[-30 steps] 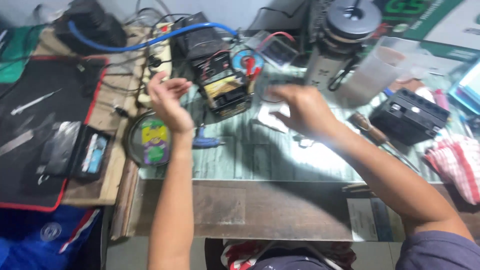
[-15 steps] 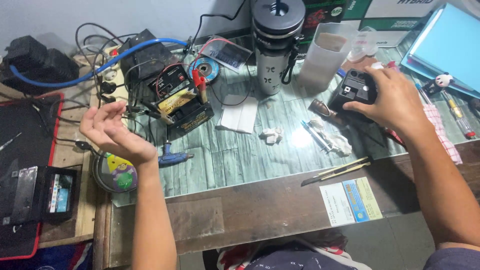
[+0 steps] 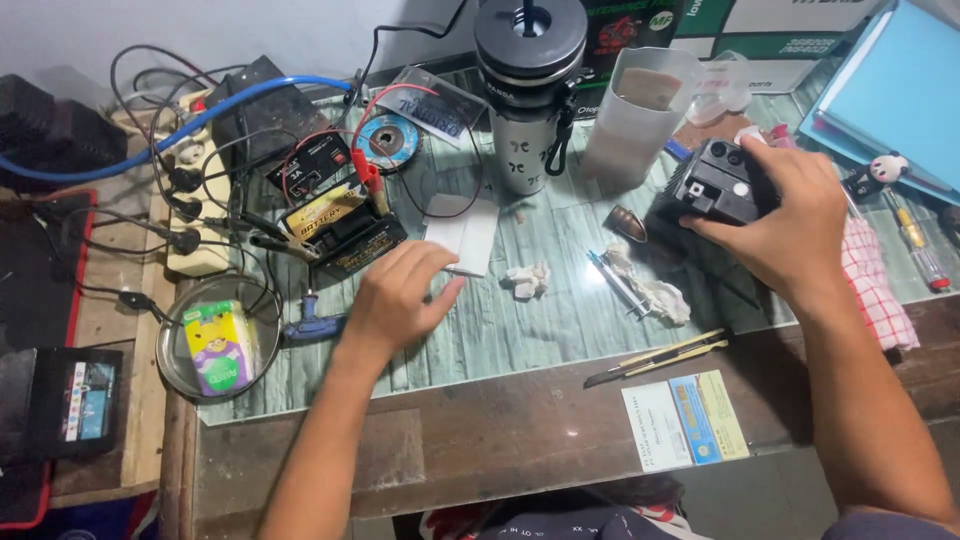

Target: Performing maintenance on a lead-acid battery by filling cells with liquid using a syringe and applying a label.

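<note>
My right hand (image 3: 795,225) grips a black box-shaped battery (image 3: 715,185) at the right of the glass-topped table, fingers wrapped over its near side. My left hand (image 3: 400,295) rests palm down on the glass with fingers loosely spread, its fingertips at the corner of a white card (image 3: 465,232). Just left of that hand stands another black battery (image 3: 340,232) with red and black clips on its terminals. A blue-handled tool (image 3: 315,327) lies beside my left wrist.
A dark tumbler (image 3: 528,90) and a frosted plastic cup (image 3: 640,115) stand at the back. A round dish (image 3: 180,345) holds a small packet. A power strip (image 3: 190,215) with tangled cables sits left. Crumpled tissue (image 3: 527,281), pens (image 3: 615,280), tweezers (image 3: 665,355) and a checked cloth (image 3: 875,285) lie around.
My left hand came down from a raised, palm-up pose onto the glass by the white card. My right hand closed around the black battery. The view shifted right.
</note>
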